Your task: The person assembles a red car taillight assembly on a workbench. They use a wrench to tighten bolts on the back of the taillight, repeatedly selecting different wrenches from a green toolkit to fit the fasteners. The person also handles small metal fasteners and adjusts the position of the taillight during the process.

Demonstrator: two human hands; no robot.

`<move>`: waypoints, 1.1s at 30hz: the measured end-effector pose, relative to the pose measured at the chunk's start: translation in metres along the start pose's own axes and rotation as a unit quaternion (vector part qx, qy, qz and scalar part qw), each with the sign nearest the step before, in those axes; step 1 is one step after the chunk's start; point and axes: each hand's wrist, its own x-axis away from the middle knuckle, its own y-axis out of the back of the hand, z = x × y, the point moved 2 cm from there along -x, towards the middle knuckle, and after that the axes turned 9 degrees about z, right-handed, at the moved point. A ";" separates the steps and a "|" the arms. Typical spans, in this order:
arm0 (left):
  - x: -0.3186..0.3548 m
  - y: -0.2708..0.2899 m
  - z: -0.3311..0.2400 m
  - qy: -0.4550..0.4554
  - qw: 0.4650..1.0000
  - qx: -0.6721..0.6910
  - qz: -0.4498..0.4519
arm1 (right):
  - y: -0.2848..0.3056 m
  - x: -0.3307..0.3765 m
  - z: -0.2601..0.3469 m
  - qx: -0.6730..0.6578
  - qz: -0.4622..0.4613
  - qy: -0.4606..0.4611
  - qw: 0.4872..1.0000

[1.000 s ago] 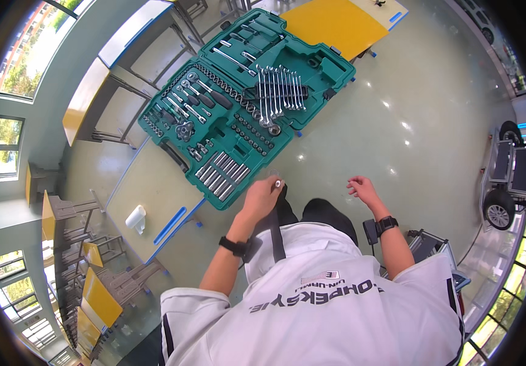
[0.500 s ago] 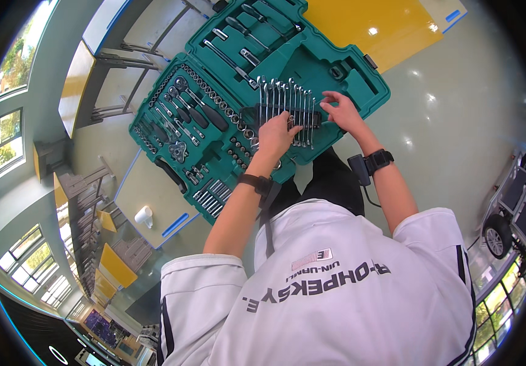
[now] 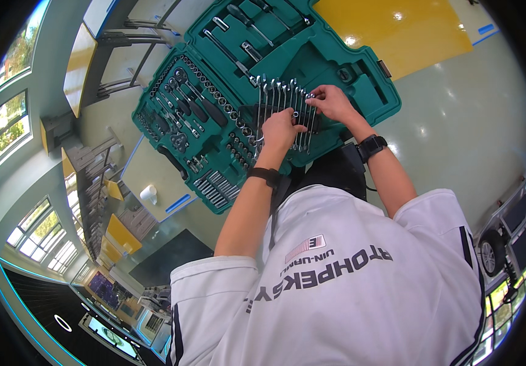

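A row of silver combination wrenches (image 3: 279,94) stands side by side in a black wrench rack (image 3: 264,112) over the open green tool case (image 3: 360,96). My left hand (image 3: 280,130) is closed around the middle of the rack, thumb pointing right; its fingers cover part of the wrench shafts. At the rack's right side, my right hand (image 3: 334,104) pinches the upper end of an outer wrench (image 3: 309,105) between thumb and fingers. The fingertips partly hide that wrench's head.
The case's left half holds ratchets (image 3: 197,97), sockets (image 3: 217,189) and small bits. Screwdrivers (image 3: 249,23) and an extension bar (image 3: 226,53) lie in the other half. A yellow tabletop (image 3: 397,33) is beyond; a white cup (image 3: 149,194) stands at left. A wheeled vehicle (image 3: 494,250) is at right.
My right hand has moved left to the wrenches and closed on an outer one. The left hand keeps its hold on the rack. The whole view has shifted slightly.
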 end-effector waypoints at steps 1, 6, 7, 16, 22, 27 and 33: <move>-0.001 0.001 -0.001 0.000 1.000 0.001 0.003 | 0.001 0.004 0.004 0.025 -0.006 -0.015 1.000; -0.006 -0.001 -0.006 0.010 1.000 0.022 0.001 | 0.002 0.010 0.010 0.099 -0.097 0.049 0.989; -0.007 -0.002 -0.008 0.010 1.000 0.027 -0.002 | 0.002 0.011 0.010 0.087 -0.103 0.051 0.990; -0.017 -0.008 -0.014 0.001 1.000 -0.001 0.000 | 0.004 0.002 -0.015 0.061 -0.096 0.080 0.990; -0.017 -0.010 -0.015 -0.001 0.999 -0.032 -0.007 | 0.012 -0.022 -0.014 0.137 -0.002 0.057 0.989; -0.004 0.004 -0.013 0.012 1.000 0.010 0.025 | 0.012 -0.008 0.006 0.035 0.068 0.042 0.996; 0.010 0.007 0.018 0.020 0.999 0.029 -0.013 | 0.004 -0.010 0.008 0.010 0.086 0.060 0.994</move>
